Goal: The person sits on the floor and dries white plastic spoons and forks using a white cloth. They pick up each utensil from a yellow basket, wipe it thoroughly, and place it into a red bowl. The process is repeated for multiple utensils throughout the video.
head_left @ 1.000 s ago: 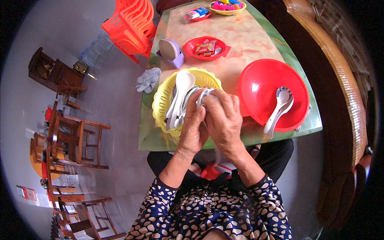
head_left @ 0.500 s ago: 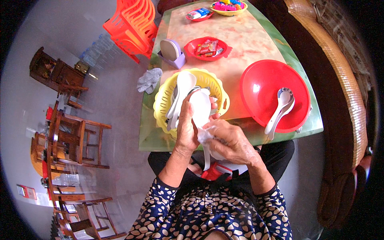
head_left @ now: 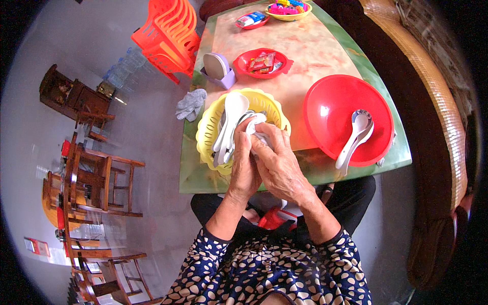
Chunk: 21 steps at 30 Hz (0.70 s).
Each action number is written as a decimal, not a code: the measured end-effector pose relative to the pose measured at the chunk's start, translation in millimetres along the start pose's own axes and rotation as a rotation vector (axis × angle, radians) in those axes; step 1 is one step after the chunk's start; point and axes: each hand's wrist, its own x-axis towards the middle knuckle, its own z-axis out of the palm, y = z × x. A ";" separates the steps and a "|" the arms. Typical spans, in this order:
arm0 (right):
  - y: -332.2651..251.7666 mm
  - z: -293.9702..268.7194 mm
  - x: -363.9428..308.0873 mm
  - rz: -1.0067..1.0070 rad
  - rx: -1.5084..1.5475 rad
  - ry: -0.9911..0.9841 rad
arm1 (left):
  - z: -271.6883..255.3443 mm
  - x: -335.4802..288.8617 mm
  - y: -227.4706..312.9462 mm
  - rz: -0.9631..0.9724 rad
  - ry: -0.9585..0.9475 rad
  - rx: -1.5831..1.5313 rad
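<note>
My left hand (head_left: 245,165) is closed around a white spoon, which is now almost wholly hidden by fingers and cloth; the earlier view shows its broad bowl. Folded over it, my right hand (head_left: 280,165) presses a white cloth (head_left: 256,122) against the bowl. Both hands are at the near rim of a yellow slotted basket (head_left: 204,137). Inside the basket lie several spoons, among them a large white spoon (head_left: 235,107) leaning with its bowl up. To the right, a red basin (head_left: 325,109) holds two white spoons (head_left: 356,134), one overlapping the other.
A red dish of packets (head_left: 262,63) and a lilac holder with round-topped pieces (head_left: 218,71) stand behind the basket. Grey gloves (head_left: 191,104) lie at the table's left edge. Farther back are a bowl of colourful blocks (head_left: 288,9) and stacked orange chairs (head_left: 170,38). A wooden bench (head_left: 432,101) runs along the right.
My right hand has moved up from the spoon's handle end to its bowl, bringing the cloth along. The spoon, in plain sight before, is now covered by both hands.
</note>
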 end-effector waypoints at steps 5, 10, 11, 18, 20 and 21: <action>11.0 -8.6 -3.4 -0.106 0.026 -0.083 | -5.4 6.6 -5.3 -0.016 0.015 -0.055; 0.4 7.5 -23.4 -0.067 -0.120 0.062 | -12.5 18.1 -6.4 -0.073 0.187 -0.109; -4.9 9.2 -28.2 -0.043 -0.116 0.073 | -14.5 19.5 -4.8 -0.086 0.233 -0.109; -8.3 25.1 -74.6 0.034 -0.115 0.143 | -23.6 26.3 6.5 0.005 0.384 -0.147; -9.4 26.4 -83.7 0.003 -0.141 0.146 | -25.1 26.9 7.6 0.010 0.401 -0.175; -9.8 26.8 -86.1 -0.012 -0.152 0.149 | -27.9 27.6 6.9 0.006 0.407 -0.191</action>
